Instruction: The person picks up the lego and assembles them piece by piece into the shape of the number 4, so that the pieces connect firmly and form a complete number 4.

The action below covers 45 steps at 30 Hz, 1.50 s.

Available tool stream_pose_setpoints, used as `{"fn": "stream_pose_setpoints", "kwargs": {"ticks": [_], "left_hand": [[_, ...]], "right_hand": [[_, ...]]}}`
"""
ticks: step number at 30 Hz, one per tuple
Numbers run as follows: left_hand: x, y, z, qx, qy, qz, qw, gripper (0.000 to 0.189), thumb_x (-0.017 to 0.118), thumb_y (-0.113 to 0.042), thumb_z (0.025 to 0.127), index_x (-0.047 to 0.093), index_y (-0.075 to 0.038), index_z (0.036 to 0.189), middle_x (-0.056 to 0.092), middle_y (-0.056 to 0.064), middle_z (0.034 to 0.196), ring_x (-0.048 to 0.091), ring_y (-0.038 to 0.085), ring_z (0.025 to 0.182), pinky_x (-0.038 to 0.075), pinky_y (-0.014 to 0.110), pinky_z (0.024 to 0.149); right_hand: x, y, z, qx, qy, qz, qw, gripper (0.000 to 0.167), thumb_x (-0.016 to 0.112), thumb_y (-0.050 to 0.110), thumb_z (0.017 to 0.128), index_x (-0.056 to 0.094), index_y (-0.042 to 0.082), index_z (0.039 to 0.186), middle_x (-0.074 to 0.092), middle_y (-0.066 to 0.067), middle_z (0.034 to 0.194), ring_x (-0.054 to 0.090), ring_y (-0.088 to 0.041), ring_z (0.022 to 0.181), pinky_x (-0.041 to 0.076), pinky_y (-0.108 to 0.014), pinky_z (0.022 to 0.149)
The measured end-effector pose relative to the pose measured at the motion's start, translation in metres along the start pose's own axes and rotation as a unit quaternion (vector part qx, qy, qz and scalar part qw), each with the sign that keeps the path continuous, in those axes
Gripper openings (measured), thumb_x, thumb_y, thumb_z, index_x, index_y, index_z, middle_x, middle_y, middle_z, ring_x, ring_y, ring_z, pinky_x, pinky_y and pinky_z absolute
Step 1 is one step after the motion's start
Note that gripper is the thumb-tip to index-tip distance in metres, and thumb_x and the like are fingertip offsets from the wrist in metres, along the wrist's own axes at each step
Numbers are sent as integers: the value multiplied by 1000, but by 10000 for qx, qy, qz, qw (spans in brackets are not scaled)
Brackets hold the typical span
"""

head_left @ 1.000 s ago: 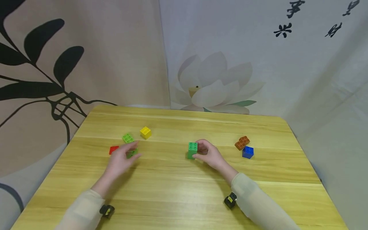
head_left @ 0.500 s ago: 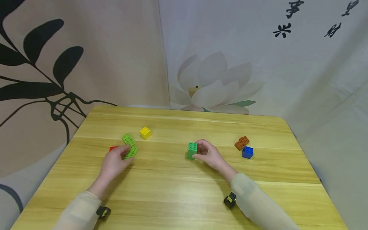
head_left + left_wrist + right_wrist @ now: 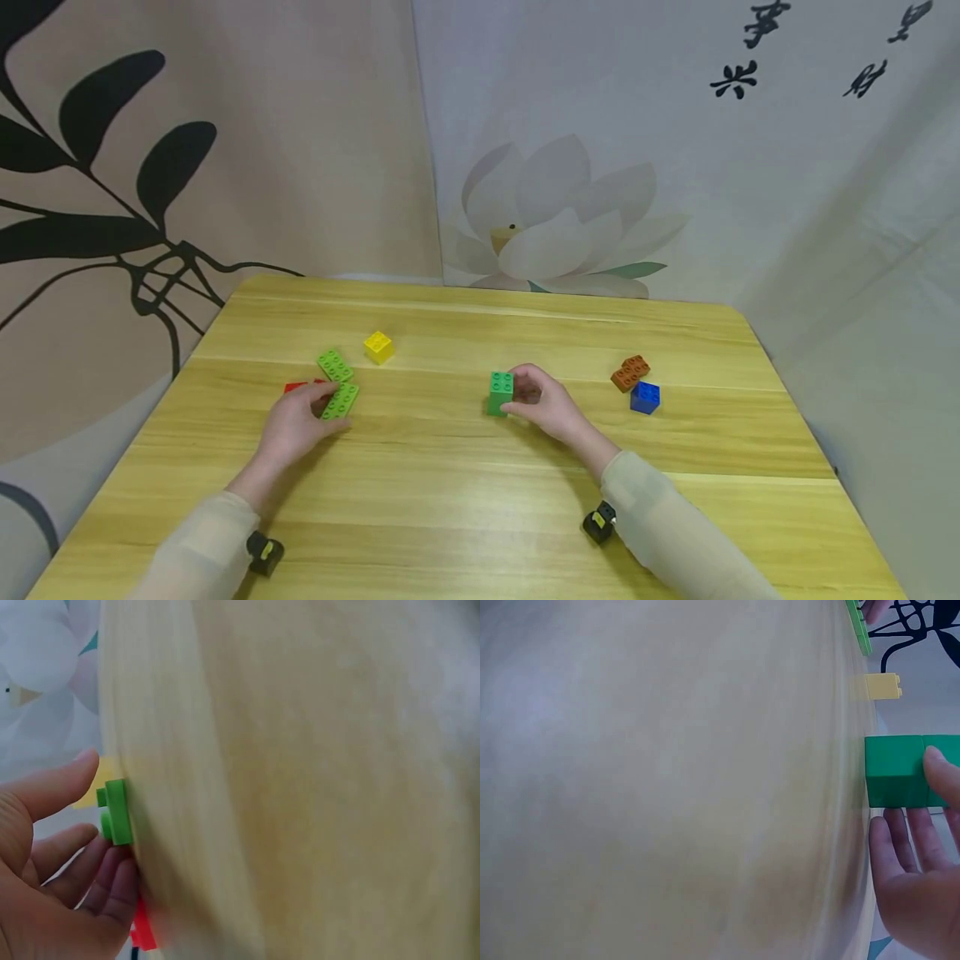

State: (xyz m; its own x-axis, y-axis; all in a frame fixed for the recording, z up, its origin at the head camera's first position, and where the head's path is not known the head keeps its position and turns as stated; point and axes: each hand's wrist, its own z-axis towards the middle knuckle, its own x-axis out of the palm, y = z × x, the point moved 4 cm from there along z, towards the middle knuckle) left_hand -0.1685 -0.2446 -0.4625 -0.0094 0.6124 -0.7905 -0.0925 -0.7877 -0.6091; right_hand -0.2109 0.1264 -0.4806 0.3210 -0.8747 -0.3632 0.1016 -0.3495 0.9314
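Note:
My right hand [image 3: 546,406] pinches a green stack of two toy bricks [image 3: 500,393] that stands upright on the table; in the right wrist view the thumb lies on the upper green brick [image 3: 941,742]. At the left, my left hand [image 3: 296,422] hovers around a flat light green brick [image 3: 340,402], thumb and fingers spread on either side. The left wrist view has the thumb apart from that brick [image 3: 117,812], with fingertips close behind it. A second light green brick [image 3: 335,364] touches it at the far end. Behind the left fingers a red brick [image 3: 296,387] is partly hidden.
A yellow brick [image 3: 378,347] stands behind the light green pair. Toward the right are orange-brown bricks [image 3: 630,374] beside a blue brick [image 3: 645,397]. The wooden table [image 3: 450,500] ends at a printed cloth backdrop [image 3: 337,150].
My left hand has moved left and toward me, uncovering more of the near light green brick. The right hand and its green stack have stayed put.

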Motion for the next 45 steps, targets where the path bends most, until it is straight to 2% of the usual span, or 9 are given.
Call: {"fn": "stream_pose_setpoints", "kwargs": {"ticks": [4,13,26,36,45], "left_hand": [[3,5,3,-67,112,-125,9998,61,84,-17,79,59,9,129,63,27,119,60,40,106,48,55,90],[9,5,4,109,267,-472,9985,63,84,-11,78,58,3,134,59,25,129,53,42,119,42,56,99],[10,4,4,255,214,-548,9979,55,83,-7,78,64,2,128,63,21,123,56,38,112,45,54,94],[9,3,4,188,165,-583,9980,46,82,-6,79,68,3,122,65,21,118,58,38,109,46,53,93],[11,-9,8,226,155,-552,9981,43,82,-9,80,70,0,120,65,20,119,58,38,111,46,54,95]], "right_hand": [[0,-1,0,14,-8,-6,10000,40,78,5,85,60,7,120,66,-7,111,61,-24,103,52,-40,90],[0,0,0,36,5,-45,10000,40,78,6,85,60,7,120,66,-7,111,61,-24,104,51,-41,91],[-1,-1,0,47,21,-32,10000,40,78,6,85,59,7,121,66,-7,112,61,-25,105,51,-41,92],[-1,1,0,-22,50,-48,10000,38,78,7,86,59,7,119,66,-8,110,62,-26,104,51,-42,92],[-1,7,-1,-105,100,-20,9999,36,77,5,86,59,6,117,66,-10,111,62,-26,104,52,-42,92]]}}
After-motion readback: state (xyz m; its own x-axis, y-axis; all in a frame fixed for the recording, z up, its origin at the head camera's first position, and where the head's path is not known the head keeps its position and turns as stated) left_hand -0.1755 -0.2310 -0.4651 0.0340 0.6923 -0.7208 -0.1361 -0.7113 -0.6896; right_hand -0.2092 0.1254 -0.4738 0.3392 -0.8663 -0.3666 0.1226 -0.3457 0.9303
